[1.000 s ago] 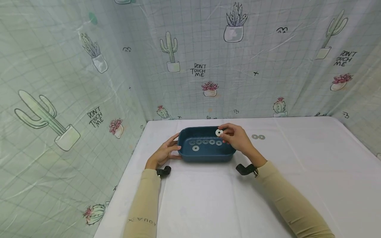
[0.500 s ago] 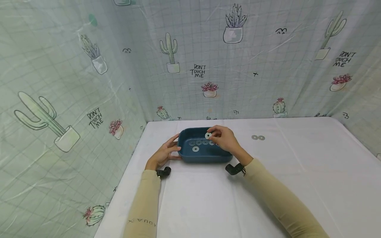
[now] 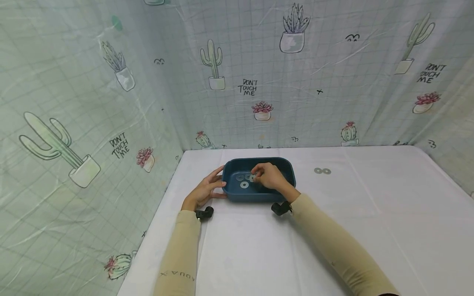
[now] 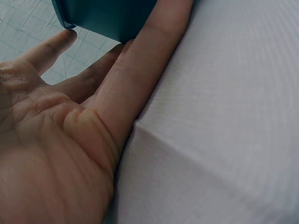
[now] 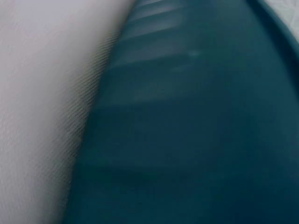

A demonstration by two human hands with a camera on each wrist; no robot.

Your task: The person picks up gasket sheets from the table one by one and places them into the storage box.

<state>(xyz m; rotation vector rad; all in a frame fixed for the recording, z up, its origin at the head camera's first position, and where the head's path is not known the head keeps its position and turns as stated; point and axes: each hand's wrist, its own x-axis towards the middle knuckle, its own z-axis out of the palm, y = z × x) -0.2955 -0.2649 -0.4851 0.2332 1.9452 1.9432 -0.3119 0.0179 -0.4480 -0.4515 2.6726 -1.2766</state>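
A dark blue rectangular dish with rounded corners stands on the table, with several flat metal washers on its floor. My left hand rests against the dish's left end with its fingers spread and fairly straight; in the left wrist view those fingers touch the outside of the dish wall. Inside the dish, my right hand pinches a washer between thumb and fingertips, low over the floor. That hand covers part of the row of washers. Only the dish wall and cloth show in the right wrist view.
Two more washers lie side by side on the white tablecloth, right of the dish. A cactus-print curtain hangs behind the table and along its left side.
My right hand has moved left and down into the dish, carrying the washer towards the row there. My left hand and the dish have stayed in place.
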